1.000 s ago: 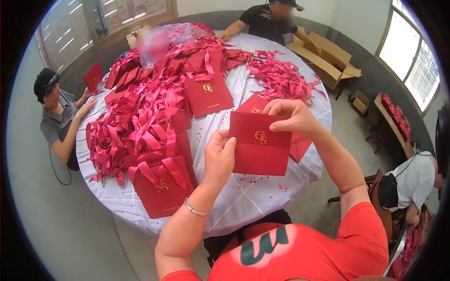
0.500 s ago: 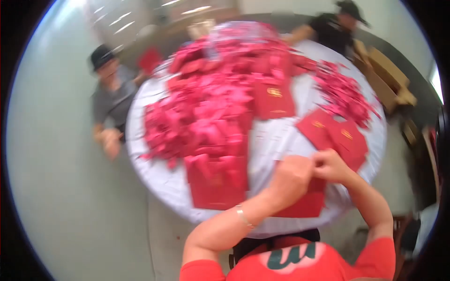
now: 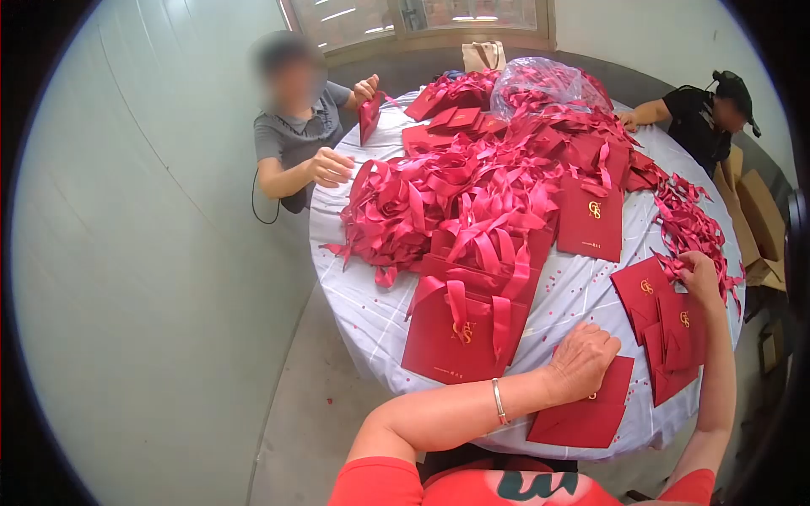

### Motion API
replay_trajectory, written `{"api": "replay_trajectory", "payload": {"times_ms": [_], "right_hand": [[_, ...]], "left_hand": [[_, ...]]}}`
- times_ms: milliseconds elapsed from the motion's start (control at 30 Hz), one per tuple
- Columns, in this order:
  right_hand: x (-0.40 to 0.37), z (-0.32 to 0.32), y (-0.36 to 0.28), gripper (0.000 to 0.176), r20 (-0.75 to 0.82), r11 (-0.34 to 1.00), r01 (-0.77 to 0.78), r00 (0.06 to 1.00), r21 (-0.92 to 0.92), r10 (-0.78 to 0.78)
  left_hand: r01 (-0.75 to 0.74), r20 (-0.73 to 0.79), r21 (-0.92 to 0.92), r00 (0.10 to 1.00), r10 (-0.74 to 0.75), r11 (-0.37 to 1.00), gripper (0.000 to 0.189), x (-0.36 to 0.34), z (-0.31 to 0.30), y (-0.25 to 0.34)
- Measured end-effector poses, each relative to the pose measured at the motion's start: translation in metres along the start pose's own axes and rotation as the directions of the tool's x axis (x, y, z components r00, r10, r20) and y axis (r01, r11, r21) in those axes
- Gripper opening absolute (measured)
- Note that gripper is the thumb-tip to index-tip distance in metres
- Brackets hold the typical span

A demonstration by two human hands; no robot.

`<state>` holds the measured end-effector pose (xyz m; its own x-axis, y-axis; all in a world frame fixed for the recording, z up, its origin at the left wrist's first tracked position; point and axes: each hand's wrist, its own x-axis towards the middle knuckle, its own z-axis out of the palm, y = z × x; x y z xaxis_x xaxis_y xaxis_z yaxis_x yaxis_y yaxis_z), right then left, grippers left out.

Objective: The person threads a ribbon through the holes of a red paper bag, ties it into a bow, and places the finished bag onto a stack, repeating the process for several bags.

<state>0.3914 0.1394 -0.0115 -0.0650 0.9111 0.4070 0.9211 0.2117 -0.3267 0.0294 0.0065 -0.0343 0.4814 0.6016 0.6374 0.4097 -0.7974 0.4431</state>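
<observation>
On the round table [image 3: 371, 312], at its near edge, a ribbon-handled red bag [image 3: 460, 333] lies flat. Right of it along that edge the left hand [image 3: 582, 361] presses palm-down, fingers loosely curled, on a flat red bag [image 3: 582, 417]. Toward the table's right edge the right hand [image 3: 700, 277] touches the loose ribbons [image 3: 688, 223] beyond a stack of flat bags [image 3: 671, 333]; I cannot tell whether it pinches one.
</observation>
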Motion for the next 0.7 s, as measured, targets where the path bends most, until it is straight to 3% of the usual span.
{"api": "replay_trajectory", "payload": {"times_ms": [33, 67, 133, 200, 267, 400, 467, 533, 600, 667, 700], "right_hand": [[0.002, -0.001, 0.002, 0.028, -0.018, 0.993, 0.035, 0.999, -0.113, -0.037], [0.005, 0.0, 0.004, 0.028, -0.015, 0.993, 0.04, 0.999, -0.113, -0.042], [0.011, 0.0, 0.001, 0.029, 0.231, 0.948, -0.233, 0.931, -0.217, 0.282], [0.01, 0.014, 0.025, 0.023, 0.167, 0.966, -0.221, 0.956, -0.137, 0.242], [0.007, 0.022, 0.038, 0.019, -0.053, 0.941, -0.024, 0.999, -0.337, 0.006], [0.01, 0.021, 0.045, 0.019, -0.054, 0.953, -0.051, 0.998, -0.298, 0.036], [0.018, 0.018, 0.049, 0.021, -0.098, 0.981, -0.187, 0.979, -0.057, 0.181], [0.022, 0.016, 0.055, 0.029, -0.2, 0.976, -0.165, 0.961, 0.142, 0.191], [0.027, 0.003, 0.044, 0.02, -0.193, 0.909, -0.215, 0.935, 0.357, 0.297], [0.022, -0.025, -0.024, 0.016, -0.069, 0.818, -0.318, 0.915, 0.479, 0.396], [0.02, -0.021, -0.046, 0.018, -0.041, 0.667, -0.279, 0.906, 0.691, 0.422]], "left_hand": [[0.017, 0.02, -0.009, 1.0, -0.017, 1.0, 0.011, 0.0, 0.0, 0.001], [0.02, 0.016, -0.008, 1.0, -0.02, 1.0, 0.011, -0.001, 0.001, 0.001], [0.061, 0.03, -0.048, 0.998, -0.06, 0.997, 0.015, -0.001, 0.002, 0.003], [0.079, 0.04, -0.035, 0.996, -0.077, 0.996, 0.017, -0.003, 0.004, 0.002], [0.092, 0.051, -0.024, 0.995, -0.091, 0.995, 0.02, -0.003, 0.005, 0.002], [0.099, 0.122, -0.005, 0.988, -0.098, 0.995, 0.02, -0.003, 0.003, 0.002], [0.117, 0.16, -0.009, 0.98, -0.114, 0.993, 0.02, -0.002, 0.003, 0.002], [0.15, 0.224, -0.029, 0.964, -0.14, 0.988, 0.021, -0.001, -0.001, 0.002], [0.151, 0.243, -0.03, 0.96, -0.139, 0.988, 0.022, 0.001, -0.003, 0.002], [0.142, 0.259, -0.064, 0.958, -0.121, 0.988, 0.025, 0.001, -0.005, 0.002], [0.187, 0.295, -0.036, 0.94, -0.168, 0.982, 0.025, -0.001, -0.006, 0.0]]}}
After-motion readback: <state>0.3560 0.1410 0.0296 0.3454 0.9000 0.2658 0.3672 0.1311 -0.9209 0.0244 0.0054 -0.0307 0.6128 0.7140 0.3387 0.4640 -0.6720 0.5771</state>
